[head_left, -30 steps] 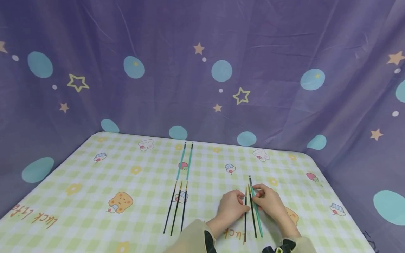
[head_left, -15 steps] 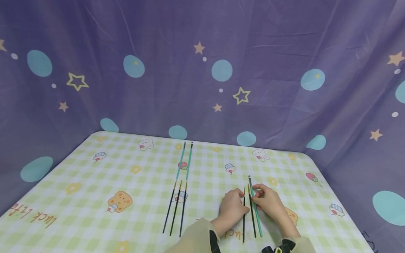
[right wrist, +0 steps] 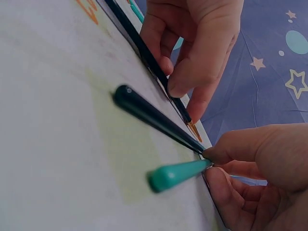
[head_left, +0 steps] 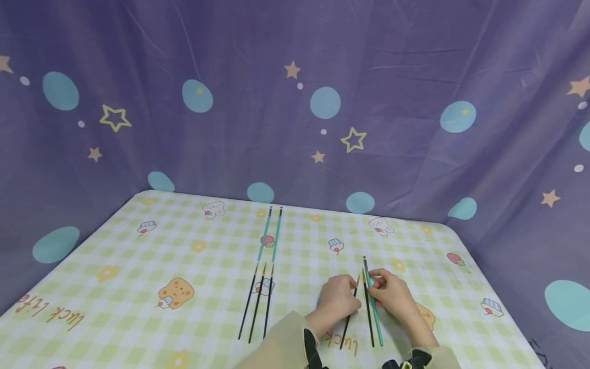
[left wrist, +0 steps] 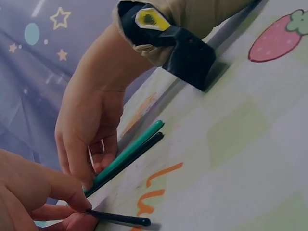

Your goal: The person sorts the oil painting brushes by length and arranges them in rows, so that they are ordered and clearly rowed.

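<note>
My left hand point(head_left: 338, 298) pinches a black paintbrush point(head_left: 346, 328) near its gold ferrule, the brush slanting with its handle end toward me. My right hand point(head_left: 392, 293), just to the right, pinches a teal paintbrush point(head_left: 376, 323) with thumb and fingers. Between them lies a second black paintbrush point(head_left: 370, 319), close along the teal one. In the right wrist view the handles of that black brush point(right wrist: 154, 115) and the teal brush point(right wrist: 178, 174) both run to my right fingertips point(right wrist: 219, 153). Whether the fingers also grip the black one, I cannot tell.
Left of my hands, three black paintbrushes point(head_left: 256, 305) lie side by side, tips away from me. Beyond them are two teal paintbrushes point(head_left: 277, 236). A checked cloth with printed cartoons covers the table point(head_left: 221, 266). A purple curtain point(head_left: 258, 159) hangs behind.
The black paintbrush in my left hand has tilted, its handle end swinging left, away from the other two. My right hand and its teal paintbrush have stayed nearly still.
</note>
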Demonstrator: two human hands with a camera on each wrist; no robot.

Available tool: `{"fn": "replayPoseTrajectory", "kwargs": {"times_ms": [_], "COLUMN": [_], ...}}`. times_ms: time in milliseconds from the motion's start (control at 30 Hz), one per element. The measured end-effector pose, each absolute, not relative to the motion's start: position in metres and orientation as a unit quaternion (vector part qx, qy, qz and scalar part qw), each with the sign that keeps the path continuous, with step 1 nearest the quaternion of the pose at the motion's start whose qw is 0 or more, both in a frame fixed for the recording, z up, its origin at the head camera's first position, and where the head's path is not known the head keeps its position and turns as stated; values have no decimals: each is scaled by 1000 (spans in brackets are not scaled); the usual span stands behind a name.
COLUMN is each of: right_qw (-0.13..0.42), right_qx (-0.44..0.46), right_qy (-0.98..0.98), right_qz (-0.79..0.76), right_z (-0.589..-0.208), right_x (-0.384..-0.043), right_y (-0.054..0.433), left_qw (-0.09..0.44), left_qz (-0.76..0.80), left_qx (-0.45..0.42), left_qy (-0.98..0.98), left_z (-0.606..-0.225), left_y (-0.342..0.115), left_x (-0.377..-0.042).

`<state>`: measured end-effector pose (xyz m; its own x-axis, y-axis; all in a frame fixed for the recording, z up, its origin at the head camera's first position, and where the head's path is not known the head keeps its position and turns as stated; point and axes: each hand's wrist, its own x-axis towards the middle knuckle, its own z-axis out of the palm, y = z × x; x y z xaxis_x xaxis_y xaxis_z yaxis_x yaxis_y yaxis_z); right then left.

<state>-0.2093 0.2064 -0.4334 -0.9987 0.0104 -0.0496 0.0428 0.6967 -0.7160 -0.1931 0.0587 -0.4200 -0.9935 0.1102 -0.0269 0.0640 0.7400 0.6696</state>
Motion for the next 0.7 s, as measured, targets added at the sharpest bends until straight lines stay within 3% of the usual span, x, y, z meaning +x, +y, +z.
{"fn": "replayPoseTrajectory", "kwargs": {"times_ms": [700], "right_qw": [23], "right_qx": [20], "right_qy": [919], "right_qz": [-393], "right_z": [-431], "right_x": [-208], "right_y": [204], "left_qw": [99], "left_qz": [575], "left_qx": [48], "left_qy": [811], "left_z": [-432], "left_y": [30], "left_x": [-194]}}
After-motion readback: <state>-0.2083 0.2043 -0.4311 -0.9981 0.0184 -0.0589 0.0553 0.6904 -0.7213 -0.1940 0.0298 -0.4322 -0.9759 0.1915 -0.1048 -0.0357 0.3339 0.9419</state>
